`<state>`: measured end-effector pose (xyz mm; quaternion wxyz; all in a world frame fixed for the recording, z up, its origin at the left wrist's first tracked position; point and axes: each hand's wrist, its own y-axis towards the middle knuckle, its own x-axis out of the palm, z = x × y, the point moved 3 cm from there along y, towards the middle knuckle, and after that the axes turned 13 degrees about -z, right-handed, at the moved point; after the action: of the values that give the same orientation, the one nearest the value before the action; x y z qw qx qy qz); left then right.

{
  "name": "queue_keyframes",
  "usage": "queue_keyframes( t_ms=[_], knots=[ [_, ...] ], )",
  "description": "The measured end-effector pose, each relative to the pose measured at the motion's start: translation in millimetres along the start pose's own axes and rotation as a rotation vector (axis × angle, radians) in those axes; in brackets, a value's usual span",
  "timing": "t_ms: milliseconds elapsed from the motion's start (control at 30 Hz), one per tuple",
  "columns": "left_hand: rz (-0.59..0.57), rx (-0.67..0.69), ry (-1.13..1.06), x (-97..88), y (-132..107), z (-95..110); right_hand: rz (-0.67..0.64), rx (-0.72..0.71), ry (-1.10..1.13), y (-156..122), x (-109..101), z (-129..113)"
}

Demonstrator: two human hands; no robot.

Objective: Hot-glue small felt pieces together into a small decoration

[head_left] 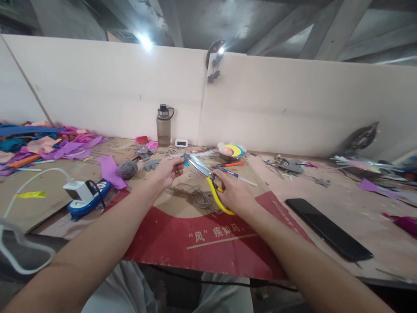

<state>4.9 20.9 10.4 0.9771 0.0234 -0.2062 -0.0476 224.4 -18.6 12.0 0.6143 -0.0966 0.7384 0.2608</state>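
My right hand (236,193) grips the yellow handles of a pair of scissors (203,170), whose metal blades point up and left, slightly apart. My left hand (168,169) pinches a small grey piece (185,158) right at the blade tips. Below the hands a loose tangle of grey cord (198,198) lies on a brown and red cardboard sheet (208,243) printed with white characters.
A black phone (328,228) lies at the right. A white charger on a blue device (85,198) sits at the left, with coloured felt scraps (48,148) behind. A water bottle (163,126), a small clock (181,142) and a bowl (231,152) stand by the back panel.
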Motion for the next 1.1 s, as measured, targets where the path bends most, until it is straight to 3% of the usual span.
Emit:
queue_keyframes(
  t_ms=[267,600,1100],
  knots=[
    [-0.042,0.036,-0.062,6.6,-2,-1,-0.05,0.051,-0.2,-1,-1,-3],
    [-0.019,0.028,-0.086,12.9,-7,-3,-0.059,0.059,-0.27,0,0,-1],
    [0.001,0.155,-0.136,13.9,-4,-8,-0.09,0.051,-0.31,3,6,0]
  ],
)
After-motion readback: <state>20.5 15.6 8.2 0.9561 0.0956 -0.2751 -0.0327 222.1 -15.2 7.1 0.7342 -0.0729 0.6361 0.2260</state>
